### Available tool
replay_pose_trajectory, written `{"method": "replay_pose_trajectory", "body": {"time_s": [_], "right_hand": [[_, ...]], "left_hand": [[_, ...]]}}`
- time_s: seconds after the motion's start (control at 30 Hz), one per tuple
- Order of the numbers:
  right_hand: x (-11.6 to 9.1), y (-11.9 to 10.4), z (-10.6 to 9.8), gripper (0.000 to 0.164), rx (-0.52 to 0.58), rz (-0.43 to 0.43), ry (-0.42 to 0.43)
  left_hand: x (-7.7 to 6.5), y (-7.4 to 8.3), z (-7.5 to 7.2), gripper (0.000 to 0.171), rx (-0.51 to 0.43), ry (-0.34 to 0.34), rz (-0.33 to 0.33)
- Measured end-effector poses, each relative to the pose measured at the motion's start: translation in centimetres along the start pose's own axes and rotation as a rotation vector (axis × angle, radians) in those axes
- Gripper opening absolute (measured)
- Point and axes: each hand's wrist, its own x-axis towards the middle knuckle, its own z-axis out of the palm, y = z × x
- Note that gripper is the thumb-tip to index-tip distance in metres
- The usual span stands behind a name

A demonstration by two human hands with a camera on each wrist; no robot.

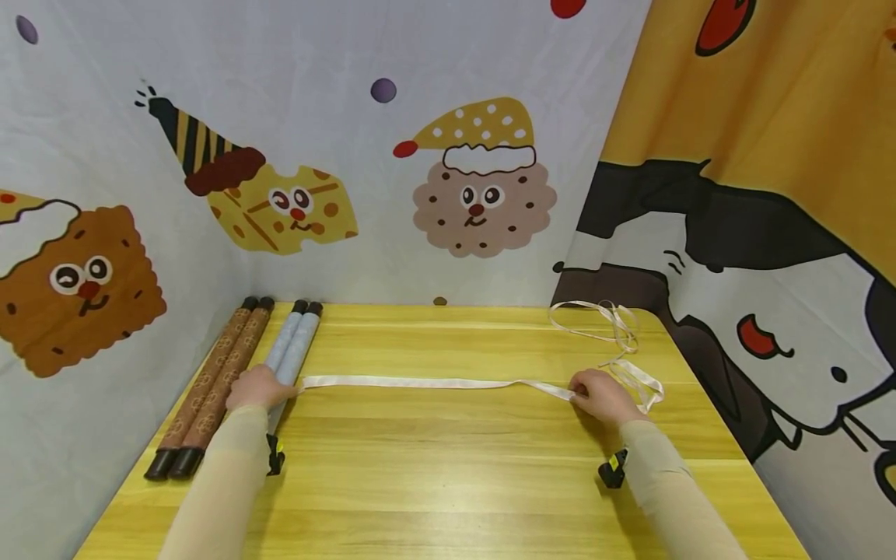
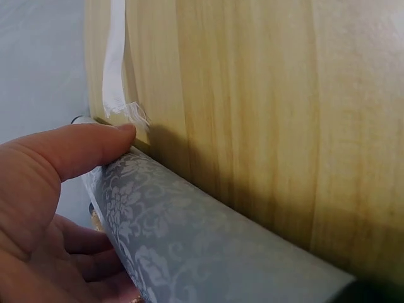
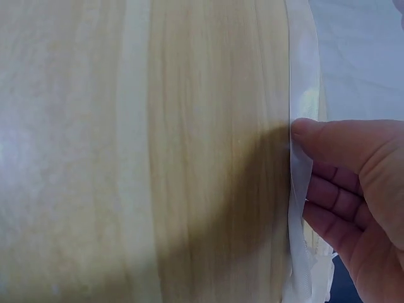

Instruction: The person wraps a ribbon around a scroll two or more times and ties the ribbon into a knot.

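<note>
One ribbon (image 1: pixel 420 383) pinched by the right hand (image 1: pixel 605 397) could slide askew if tugged, because the left hand (image 1: pixel 256 388) grips a grey roll (image 2: pixel 183 221) instead.

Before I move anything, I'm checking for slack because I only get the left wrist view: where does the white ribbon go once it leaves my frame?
Observer: It's in the head view: the white ribbon stretches across the table to the right hand, which has it in its grip.
Operator: And past that grip?
Observer: More ribbon lies in loose loops on the table's right side, toward the far edge.
</note>
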Motion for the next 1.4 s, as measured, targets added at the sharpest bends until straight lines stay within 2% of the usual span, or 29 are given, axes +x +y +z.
{"method": "replay_pose_trajectory", "body": {"time_s": [0.17,0.4,0.57,0.7,0.87,0.97,1.17,1.4], "right_hand": [[0.1,0.0,0.3,0.007,-0.002,0.021,-0.001],[0.2,-0.2,0.6,0.008,-0.015,0.064,-0.017],[0.2,-0.1,0.4,0.008,-0.022,0.096,-0.022],[0.2,-0.1,0.4,0.008,-0.020,0.104,-0.029],[0.3,0.0,0.4,0.009,-0.025,0.094,-0.026],[0.4,0.1,0.5,0.009,-0.024,0.090,-0.024],[0.6,0.4,0.7,0.010,-0.033,0.091,-0.023],[0.5,0.5,0.7,0.011,-0.031,0.085,-0.014]], "left_hand": [[0.0,0.0,-0.2,0.056,-0.003,0.010,0.020],[-0.5,0.4,-0.8,0.041,-0.030,0.021,0.099],[-0.7,1.7,-1.1,0.044,-0.080,0.066,0.188],[-1.0,3.2,-1.0,0.043,-0.104,0.084,0.212],[-1.6,5.6,-0.1,0.049,-0.164,0.049,0.210],[-2.0,7.1,0.8,0.049,-0.183,0.029,0.226],[-2.3,10.4,2.9,0.048,-0.174,0.036,0.286],[-3.3,14.4,5.4,0.044,-0.212,0.016,0.318]]}}
